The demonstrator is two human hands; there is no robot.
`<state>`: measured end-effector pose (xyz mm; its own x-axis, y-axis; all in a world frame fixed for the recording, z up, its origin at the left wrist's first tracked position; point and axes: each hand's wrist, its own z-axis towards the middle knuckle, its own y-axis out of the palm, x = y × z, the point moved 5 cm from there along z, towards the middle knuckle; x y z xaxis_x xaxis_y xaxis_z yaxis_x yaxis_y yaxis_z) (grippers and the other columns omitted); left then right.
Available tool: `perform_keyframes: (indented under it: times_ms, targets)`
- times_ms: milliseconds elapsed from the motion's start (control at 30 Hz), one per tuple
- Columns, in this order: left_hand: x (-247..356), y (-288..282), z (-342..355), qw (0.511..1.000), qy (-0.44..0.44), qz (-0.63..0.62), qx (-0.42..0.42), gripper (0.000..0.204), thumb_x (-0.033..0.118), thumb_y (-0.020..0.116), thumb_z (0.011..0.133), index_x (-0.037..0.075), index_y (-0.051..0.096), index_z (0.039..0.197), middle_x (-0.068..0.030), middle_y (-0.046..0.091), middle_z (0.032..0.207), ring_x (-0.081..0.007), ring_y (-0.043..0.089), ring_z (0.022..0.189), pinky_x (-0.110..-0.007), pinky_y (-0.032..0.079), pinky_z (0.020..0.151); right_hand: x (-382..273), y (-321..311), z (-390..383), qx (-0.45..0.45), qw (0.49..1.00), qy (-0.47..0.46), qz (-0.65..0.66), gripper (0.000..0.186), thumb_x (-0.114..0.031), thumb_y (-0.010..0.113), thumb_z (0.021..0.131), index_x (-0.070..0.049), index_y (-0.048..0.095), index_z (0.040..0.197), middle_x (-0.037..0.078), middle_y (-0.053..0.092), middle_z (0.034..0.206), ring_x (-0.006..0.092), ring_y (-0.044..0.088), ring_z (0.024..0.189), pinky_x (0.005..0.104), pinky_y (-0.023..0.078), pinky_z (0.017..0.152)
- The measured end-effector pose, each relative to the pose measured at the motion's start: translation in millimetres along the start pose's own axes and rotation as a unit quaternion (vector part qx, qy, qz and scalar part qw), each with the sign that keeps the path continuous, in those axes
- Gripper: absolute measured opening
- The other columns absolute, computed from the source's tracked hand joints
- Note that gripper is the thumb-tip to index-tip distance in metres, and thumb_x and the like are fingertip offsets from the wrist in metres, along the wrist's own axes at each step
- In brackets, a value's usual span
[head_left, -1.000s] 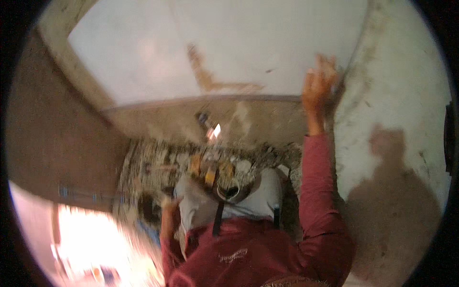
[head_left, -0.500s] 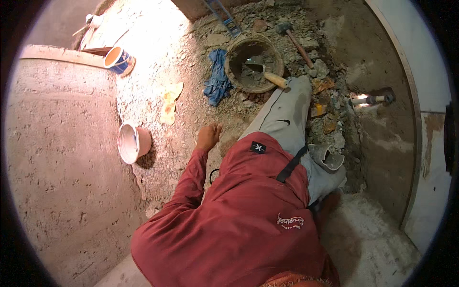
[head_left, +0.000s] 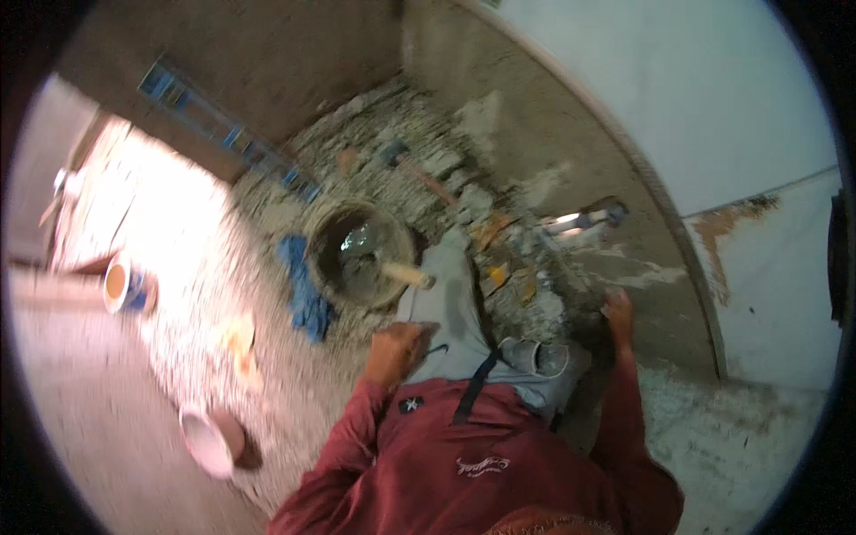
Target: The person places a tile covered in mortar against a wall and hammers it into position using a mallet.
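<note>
My left hand [head_left: 397,350] rests at my left thigh near the grey trousers [head_left: 446,312], its fingers curled in, with nothing showing in them. My right hand [head_left: 618,312] is raised beside the bare plastered wall [head_left: 651,272]; motion blur smears its fingers. Ahead of my left hand stands a round bucket [head_left: 323,276] with wet grey mortar [head_left: 361,263] inside. A trowel's pale wooden handle [head_left: 408,274] sticks out over the bucket's rim towards my leg. Between my hands, a grey cup-like piece [head_left: 539,358] lies by my hip.
A blue rag [head_left: 303,290] lies left of the bucket. Beyond it, a blue spirit level [head_left: 232,134] leans on the wall. A hammer [head_left: 419,169] lies on rubble. A pipe stub [head_left: 584,219] juts from the right wall. Two pails, white-blue [head_left: 129,287] and pinkish [head_left: 212,440], stand left.
The view has swung to the right. My left hand has come in to my thigh. My right hand, hidden low by my side before, is now up beside the wall.
</note>
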<state>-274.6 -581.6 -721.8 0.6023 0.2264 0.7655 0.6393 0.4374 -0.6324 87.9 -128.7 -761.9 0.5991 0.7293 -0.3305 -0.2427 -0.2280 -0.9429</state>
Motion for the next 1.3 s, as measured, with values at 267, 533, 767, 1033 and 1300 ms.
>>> perform_keyframes:
  times_ms: [267,533,767,1033,1300]
  targets:
    - [22,95,182,0.994,-0.021,-0.024,-0.103,0.024,0.018,0.066,0.089,0.012,0.070,0.112,-0.0179,0.072,0.088,-0.0394,0.070,0.079,-0.048,0.056,0.070,-224,149,364,-0.187,0.975,-0.039,0.113,0.047,-0.012,0.057,0.101,-0.001,0.048,0.146,0.020,0.051,0.143,0.0333,0.049,0.133,0.0487,0.050,0.095]
    - [-13,126,243,0.995,-0.043,0.004,-0.088,0.029,0.029,0.075,0.082,0.006,0.070,0.100,-0.0220,0.070,0.082,-0.0429,0.070,0.076,-0.050,0.055,0.066,-323,225,452,-0.236,0.966,0.055,0.086,0.063,-0.018,0.053,0.104,-0.005,0.025,0.159,0.024,0.039,0.145,0.0480,0.045,0.129,0.0586,0.037,0.110]
    - [-25,122,258,0.985,-0.130,0.039,-0.104,0.033,0.038,0.077,0.079,0.006,0.073,0.086,-0.0222,0.070,0.081,-0.0449,0.069,0.076,-0.051,0.055,0.066,-314,254,499,-0.194,0.981,0.031,-0.009,0.060,-0.011,0.054,0.101,-0.002,0.033,0.156,0.025,0.045,0.138,0.0426,0.050,0.120,0.0533,0.037,0.098]
    - [13,141,279,0.992,-0.083,0.016,-0.099,0.026,0.026,0.066,0.088,0.010,0.072,0.108,-0.0214,0.071,0.088,-0.0435,0.069,0.078,-0.051,0.055,0.068,-280,210,484,-0.232,0.917,0.036,0.323,0.056,-0.007,0.053,0.093,-0.002,0.040,0.147,0.024,0.043,0.154,0.0339,0.060,0.117,0.0462,0.049,0.092]
    - [87,188,240,0.997,-0.060,-0.034,-0.035,0.022,0.017,0.064,0.096,0.005,0.071,0.113,-0.0224,0.070,0.085,-0.0417,0.069,0.075,-0.045,0.055,0.067,-79,-11,281,-0.152,0.917,-0.058,0.364,0.046,-0.039,0.072,0.093,0.001,0.057,0.110,0.019,0.067,0.091,0.0301,0.066,0.079,0.0442,0.050,0.068]
